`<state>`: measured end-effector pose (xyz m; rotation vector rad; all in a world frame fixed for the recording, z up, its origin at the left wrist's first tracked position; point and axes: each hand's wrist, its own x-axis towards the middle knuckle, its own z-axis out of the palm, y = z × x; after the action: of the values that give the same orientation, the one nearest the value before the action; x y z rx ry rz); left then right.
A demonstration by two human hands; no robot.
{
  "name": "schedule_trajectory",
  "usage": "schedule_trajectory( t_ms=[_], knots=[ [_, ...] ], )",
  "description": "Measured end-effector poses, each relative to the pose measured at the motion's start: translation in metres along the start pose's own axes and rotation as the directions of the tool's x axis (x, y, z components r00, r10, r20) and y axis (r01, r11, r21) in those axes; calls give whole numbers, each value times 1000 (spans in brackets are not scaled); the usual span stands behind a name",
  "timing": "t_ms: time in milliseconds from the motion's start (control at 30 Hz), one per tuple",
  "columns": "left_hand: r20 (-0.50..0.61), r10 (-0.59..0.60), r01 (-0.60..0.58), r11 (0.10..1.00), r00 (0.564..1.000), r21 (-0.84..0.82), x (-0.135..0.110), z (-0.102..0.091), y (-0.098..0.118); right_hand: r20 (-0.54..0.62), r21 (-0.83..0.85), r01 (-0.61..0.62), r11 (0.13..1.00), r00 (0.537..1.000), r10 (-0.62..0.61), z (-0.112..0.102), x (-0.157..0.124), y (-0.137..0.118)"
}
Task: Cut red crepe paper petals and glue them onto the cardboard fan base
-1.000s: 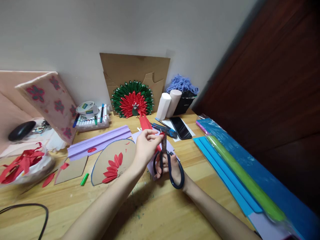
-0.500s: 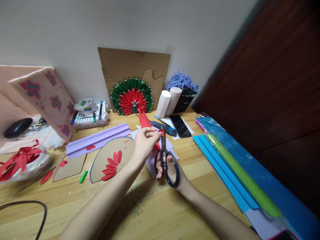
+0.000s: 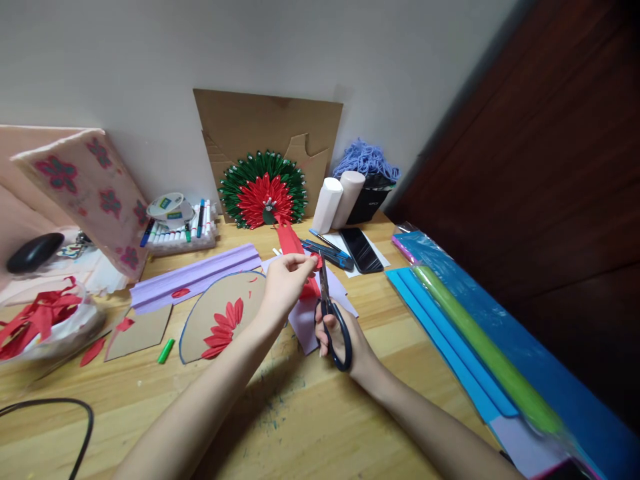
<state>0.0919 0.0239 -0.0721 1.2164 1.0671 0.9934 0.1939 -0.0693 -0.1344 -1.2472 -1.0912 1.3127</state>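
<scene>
The left hand (image 3: pixel 285 283) pinches a red scrap (image 3: pixel 311 288) above the counter (image 3: pixel 310 427). The right hand (image 3: pixel 343 337) is closed through the loops of the scissors (image 3: pixel 327 310), blades nearly shut on the scrap (mid-snip, I judge). Another cut calls for reopening the blades and turning the scrap.

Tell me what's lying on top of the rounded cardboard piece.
On the rounded cardboard piece lie red paper petals, fanned out, and one small red scrap near its top edge. The left hand and forearm cover its right side, so anything there is hidden.
</scene>
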Motion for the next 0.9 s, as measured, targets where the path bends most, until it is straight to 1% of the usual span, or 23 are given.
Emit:
schedule_trajectory(
  t_ms=[100, 233, 367, 500, 600, 700, 800, 900],
  knots=[
    [1, 15, -15, 1000, 1000, -8, 1, 0, -1, 10, -6, -1, 1000, 1000, 1, -1, 0, 3],
    [-15, 5, -6, 999, 1000, -47, 3, 0, 0, 3, -39, -18, 999, 1000, 18, -2, 0, 4],
    [-21, -3, 2, 999, 1000, -49, 3, 0, 0, 5, -97, -4, 995, 1000, 5, 0, -3, -1],
    [-20, -10, 9, 999, 1000, -52, 5, -1, -2, -1, -116, -25, 993, 1000, 25, 1, -4, -8],
    [-5, -25, 25, 998, 1000, -52, 8, -3, -5, -6, -151, -33, 988, 999, 33, 0, -2, -9],
    [26, -52, 53, 998, 998, -32, 10, -6, -4, 38, -168, -14, 986, 999, 21, -3, -1, -5],
    [57, -82, 83, 997, 995, 0, 10, -9, -1, 95, -126, 10, 992, 995, 2, -4, -1, -1],
    [64, -92, 92, 996, 994, 11, 8, -9, 3, 108, -88, 17, 996, 994, -8, -5, -2, 0]
  ],
)
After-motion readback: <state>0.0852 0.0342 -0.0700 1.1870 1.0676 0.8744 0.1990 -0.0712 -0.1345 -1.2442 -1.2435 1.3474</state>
